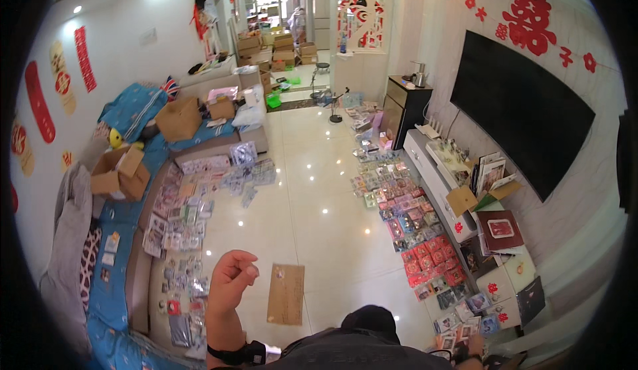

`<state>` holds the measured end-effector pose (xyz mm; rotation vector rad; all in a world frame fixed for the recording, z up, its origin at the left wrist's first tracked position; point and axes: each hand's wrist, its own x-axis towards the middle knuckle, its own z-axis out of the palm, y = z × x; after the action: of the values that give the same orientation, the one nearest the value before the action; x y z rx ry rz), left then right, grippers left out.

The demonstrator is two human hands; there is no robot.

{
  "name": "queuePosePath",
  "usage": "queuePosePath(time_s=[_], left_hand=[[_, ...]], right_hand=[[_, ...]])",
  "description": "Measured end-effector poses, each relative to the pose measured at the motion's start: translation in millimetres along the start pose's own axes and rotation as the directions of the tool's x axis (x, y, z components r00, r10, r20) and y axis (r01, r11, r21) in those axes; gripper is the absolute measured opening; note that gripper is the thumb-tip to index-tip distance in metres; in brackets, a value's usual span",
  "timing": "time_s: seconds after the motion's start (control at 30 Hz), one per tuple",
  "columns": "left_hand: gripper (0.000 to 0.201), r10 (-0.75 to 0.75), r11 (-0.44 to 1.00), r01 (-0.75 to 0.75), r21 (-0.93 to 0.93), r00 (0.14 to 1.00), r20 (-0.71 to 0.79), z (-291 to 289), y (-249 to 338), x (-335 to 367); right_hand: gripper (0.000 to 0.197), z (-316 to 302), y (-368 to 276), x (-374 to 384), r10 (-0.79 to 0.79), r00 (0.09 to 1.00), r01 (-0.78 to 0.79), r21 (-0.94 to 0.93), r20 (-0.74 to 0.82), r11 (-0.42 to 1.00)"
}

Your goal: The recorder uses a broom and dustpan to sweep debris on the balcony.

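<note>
My left hand (231,278) hangs above the floor at the lower middle, its fingers curled in toward the thumb, with nothing seen in them. A dark band circles that wrist. Just right of it a flat brown cardboard piece (286,295) lies on the tiles. At the lower right my right hand (470,347) reaches down at the near end of a long spread of flat, clear-wrapped packets (446,339). Its fingers are small and partly hidden, so I cannot make out whether they grip a packet. My dark clothing (359,353) covers the bottom middle.
More wrapped packets (183,230) line the floor beside the blue-covered sofa (116,277). Red packets (432,258) lie along the low white TV cabinet (438,170). Open cardboard boxes (119,174) sit on the sofa, others (284,51) at the back. A tripod-like stand (335,114) stands mid-floor.
</note>
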<state>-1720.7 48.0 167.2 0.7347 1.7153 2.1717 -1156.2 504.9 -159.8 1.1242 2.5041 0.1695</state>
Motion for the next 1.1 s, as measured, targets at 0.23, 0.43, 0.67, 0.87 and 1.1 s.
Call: queuePosePath(time_s=[0.23,0.43,0.67,0.87,1.1], left_hand=[[0.008,0.015,1.000,-0.013,-0.016,0.989,0.144,34,-59,202],[0.012,-0.019,0.999,0.016,-0.035,0.997,-0.080,44,-80,356],[0.014,0.067,0.995,-0.090,-0.039,0.913,-0.402,20,-102,465],[0.024,0.032,0.999,-0.049,-0.017,0.850,-0.526,-42,-138,568],[0.014,0.129,0.966,-0.227,-0.124,0.839,-0.529,-81,-163,820]], right_hand=[[0.023,-27,-45,79,0.412,0.664,-0.742,0.482,0.624,0.465],[0.024,-92,-85,372,0.334,0.803,-0.593,0.610,0.493,0.526],[0.027,-323,-247,821,0.301,0.954,-0.045,0.993,0.009,0.112],[0.029,-507,-440,990,-0.436,0.835,0.461,0.859,-0.335,0.223],[0.028,-492,-365,1026,-0.476,0.880,0.460,0.283,-0.013,0.842]])
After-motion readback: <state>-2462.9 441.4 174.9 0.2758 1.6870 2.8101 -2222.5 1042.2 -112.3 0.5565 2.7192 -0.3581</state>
